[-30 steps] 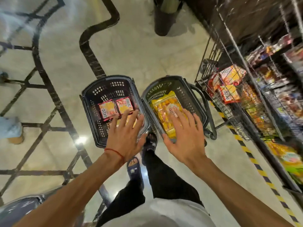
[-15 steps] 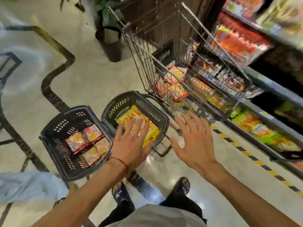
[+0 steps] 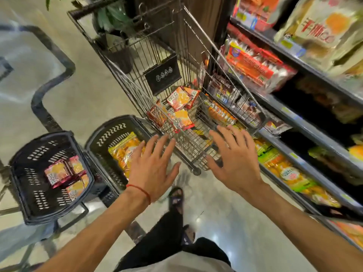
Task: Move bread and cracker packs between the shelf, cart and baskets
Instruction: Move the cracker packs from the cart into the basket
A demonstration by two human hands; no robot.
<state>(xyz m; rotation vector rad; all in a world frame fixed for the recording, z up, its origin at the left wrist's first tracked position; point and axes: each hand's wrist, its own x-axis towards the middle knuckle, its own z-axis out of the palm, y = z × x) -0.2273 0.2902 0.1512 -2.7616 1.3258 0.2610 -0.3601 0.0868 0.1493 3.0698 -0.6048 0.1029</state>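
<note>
Both hands have swung on towards the cart since half a second ago. Back then the left sat over the bread basket and the right hung short of the cart's corner. Now the left hand (image 3: 153,169) is at that basket's cart-side edge, its fingertips up by the cart's near corner, and the right hand (image 3: 235,160) is in front of the cart's near end. Both are spread wide, fingers apart, and neither holds anything. The view has lifted too, so the wire cart (image 3: 188,148) fills far more of it. Just beyond the fingertips, loose cracker packs (image 3: 177,99) lie jumbled on the cart floor, orange and red. Under the left hand's fingers sits the bread basket (image 3: 115,126), with a yellow bread pack (image 3: 123,152) lying flat inside and partly covered by the hand. Further out to the left of that hand is the cracker basket (image 3: 37,195), with a tight cluster of basket crackers (image 3: 59,173) on its bottom. Off to the right of the right hand runs the shelf (image 3: 314,134), its tiers stocked with bagged bread and snack packs, all of them blurred.
</note>
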